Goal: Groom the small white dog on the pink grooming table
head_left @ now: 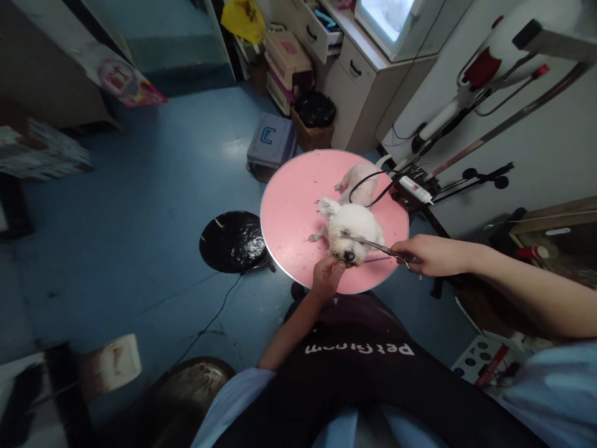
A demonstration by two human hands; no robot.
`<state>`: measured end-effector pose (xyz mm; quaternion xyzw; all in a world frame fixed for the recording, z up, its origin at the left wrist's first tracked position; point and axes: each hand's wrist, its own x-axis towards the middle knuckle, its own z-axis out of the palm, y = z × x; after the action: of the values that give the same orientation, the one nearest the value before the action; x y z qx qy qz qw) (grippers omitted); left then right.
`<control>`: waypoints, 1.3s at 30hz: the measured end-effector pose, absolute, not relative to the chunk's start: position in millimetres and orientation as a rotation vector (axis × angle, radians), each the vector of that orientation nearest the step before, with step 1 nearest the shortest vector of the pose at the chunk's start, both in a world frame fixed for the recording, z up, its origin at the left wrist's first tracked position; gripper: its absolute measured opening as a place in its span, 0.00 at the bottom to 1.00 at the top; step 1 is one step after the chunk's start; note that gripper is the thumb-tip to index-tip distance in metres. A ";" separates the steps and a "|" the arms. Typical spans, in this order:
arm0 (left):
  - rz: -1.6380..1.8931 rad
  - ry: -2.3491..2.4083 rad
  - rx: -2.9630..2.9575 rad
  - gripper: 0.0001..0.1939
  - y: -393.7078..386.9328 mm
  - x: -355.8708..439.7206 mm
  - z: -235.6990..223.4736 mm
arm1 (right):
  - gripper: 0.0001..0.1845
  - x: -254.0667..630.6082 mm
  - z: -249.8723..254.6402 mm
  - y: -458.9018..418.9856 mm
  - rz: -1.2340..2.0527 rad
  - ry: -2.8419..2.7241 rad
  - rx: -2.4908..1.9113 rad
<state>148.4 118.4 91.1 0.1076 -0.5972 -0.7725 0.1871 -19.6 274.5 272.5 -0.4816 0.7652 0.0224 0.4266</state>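
Note:
A small white dog [358, 218] with a fluffy head and a closely clipped body lies on a round pink grooming table [293, 199]. My left hand [328, 275] is closed on the dog's chin, just below its black nose. In my right hand [424, 254] is a pair of grooming scissors [373, 244], with my fingers in the handles. Their blades reach left across the dog's muzzle, close to its eye. Beneath the scissors, a purple comb [377, 259] rests on the table, partly hidden by the dog's head. A black cord loops beside the dog's back.
A metal arm [489, 134] and a dryer [485, 65] rise at the right. A black-covered round stool [232, 241] stands left of the table, near a grey pet carrier [271, 142]. Cabinets [347, 93] with an open drawer [321, 34] are behind. A thin cable crosses the blue floor.

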 end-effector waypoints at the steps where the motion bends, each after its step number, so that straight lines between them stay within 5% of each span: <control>1: -2.178 -1.684 0.324 0.16 118.1 148.3 91.6 | 0.11 -18.5 269.6 278.0 0.028 1.914 -1.191; 29: -2.069 -1.738 0.592 0.24 109.3 150.1 95.0 | 0.22 57.9 152.0 304.9 -0.823 2.082 -0.932; 35: -2.170 -1.727 0.628 0.23 105.1 146.4 92.5 | 0.18 66.3 120.1 312.0 -1.155 2.061 -0.623; 39: -2.227 -1.688 0.707 0.23 97.7 136.0 89.5 | 0.06 63.3 68.6 320.8 -1.235 2.199 -0.278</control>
<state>136.0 97.7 89.5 0.2433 -0.5806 -0.7662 0.1291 63.3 320.8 68.6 -0.1047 0.8274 -0.4647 0.2975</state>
